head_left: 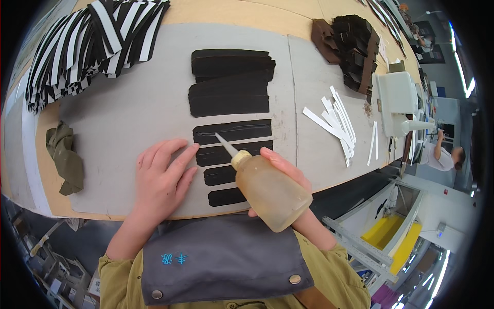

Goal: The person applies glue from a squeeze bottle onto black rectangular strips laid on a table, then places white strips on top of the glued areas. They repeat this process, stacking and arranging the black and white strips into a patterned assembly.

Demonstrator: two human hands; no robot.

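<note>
Grey apron (pixel 221 250) | right hand (pixel 287 171): fingers clamped on cloudy bottle (pixel 272 193) (conical nozzle (pixel 225 143)) | left hand (pixel 162 177): fingers apart beside black strips (pixel 221 157)

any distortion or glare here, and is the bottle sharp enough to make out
Head view: strong fisheye bend, the table curving toward a black rim; light strips glare white at far right; the translucent bottle in the right hand has a clear outline.

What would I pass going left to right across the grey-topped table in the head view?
Crumpled olive-green cloth → the person's left hand → translucent squeeze bottle with a tapered nozzle → fan of white strips → two thin white strips lying apart.
</note>
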